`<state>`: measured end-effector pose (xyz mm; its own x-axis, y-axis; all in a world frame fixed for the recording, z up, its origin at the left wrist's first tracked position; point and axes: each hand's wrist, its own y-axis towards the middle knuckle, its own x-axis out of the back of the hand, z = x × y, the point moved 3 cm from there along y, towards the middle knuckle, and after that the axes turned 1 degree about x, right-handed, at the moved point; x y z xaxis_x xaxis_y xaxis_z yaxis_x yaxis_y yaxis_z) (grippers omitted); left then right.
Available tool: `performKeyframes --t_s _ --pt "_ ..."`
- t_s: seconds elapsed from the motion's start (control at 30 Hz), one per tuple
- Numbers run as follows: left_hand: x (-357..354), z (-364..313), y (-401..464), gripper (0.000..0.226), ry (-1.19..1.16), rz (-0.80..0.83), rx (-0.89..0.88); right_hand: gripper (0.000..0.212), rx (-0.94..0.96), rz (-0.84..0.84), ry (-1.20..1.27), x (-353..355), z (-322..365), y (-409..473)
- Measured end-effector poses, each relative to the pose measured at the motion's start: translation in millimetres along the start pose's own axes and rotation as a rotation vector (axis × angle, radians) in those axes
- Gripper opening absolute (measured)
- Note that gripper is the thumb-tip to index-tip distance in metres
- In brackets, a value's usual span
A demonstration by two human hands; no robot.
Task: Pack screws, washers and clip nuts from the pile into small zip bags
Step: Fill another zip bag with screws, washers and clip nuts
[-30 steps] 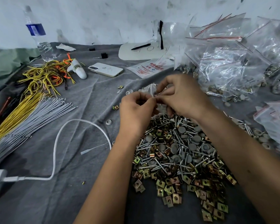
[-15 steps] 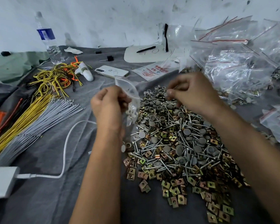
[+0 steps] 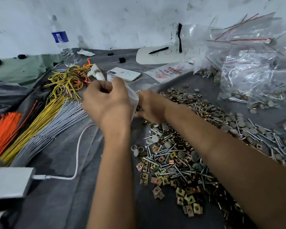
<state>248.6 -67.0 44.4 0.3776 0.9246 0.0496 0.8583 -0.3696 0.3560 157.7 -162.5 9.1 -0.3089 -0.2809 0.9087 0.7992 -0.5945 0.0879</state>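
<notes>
Left hand (image 3: 106,103) pinched the top of one clear zip bag (image 3: 132,98), fingers curled. Right hand (image 3: 151,108), just right of it, touched the bag's lower part; grip unclear. Hardware pile (image 3: 188,154) of screws, washers, clip nuts lay right of both hands, uncountable. Bare grey cloth (image 3: 64,195) lay left of the left forearm.

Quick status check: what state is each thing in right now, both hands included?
Left hand: raised, pinching the zip bag's top.
Zip bag: hanging between the hands; whether sealed, cannot tell.
Right hand: at the bag's lower part; its fingers are hidden.
Pile: loose on the cloth, unpacked.
Filled bags: heaped at right.
Bottle: upright, capped.
Phone: lying flat.
</notes>
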Motion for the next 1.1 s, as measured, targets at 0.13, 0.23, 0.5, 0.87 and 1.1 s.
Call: performKeyframes --t_s 0.13,0.23,0.5,0.87,1.1 --pt "-6 20 -10 0.023 -0.103 -0.108 0.046 0.026 0.033 0.079 -0.153 -9 4 9" --pt "-12 25 -14 0.022 -0.125 -0.094 0.039 0.025 -0.099 0.199 -0.307 -5 -4 2" --pt "-4 36 -11 0.02 -0.326 -0.172 0.123 0.01 -0.316 0.02 -0.303 34 -56 -45" --pt "-8 39 -16 0.016 -0.392 -0.118 0.181 0.011 -0.2 0.155 -0.069 -7 -9 -25" --pt "-7 41 -16 0.018 -0.41 -0.184 0.171 0.004 -0.255 0.016 -0.021 34 -49 -29"
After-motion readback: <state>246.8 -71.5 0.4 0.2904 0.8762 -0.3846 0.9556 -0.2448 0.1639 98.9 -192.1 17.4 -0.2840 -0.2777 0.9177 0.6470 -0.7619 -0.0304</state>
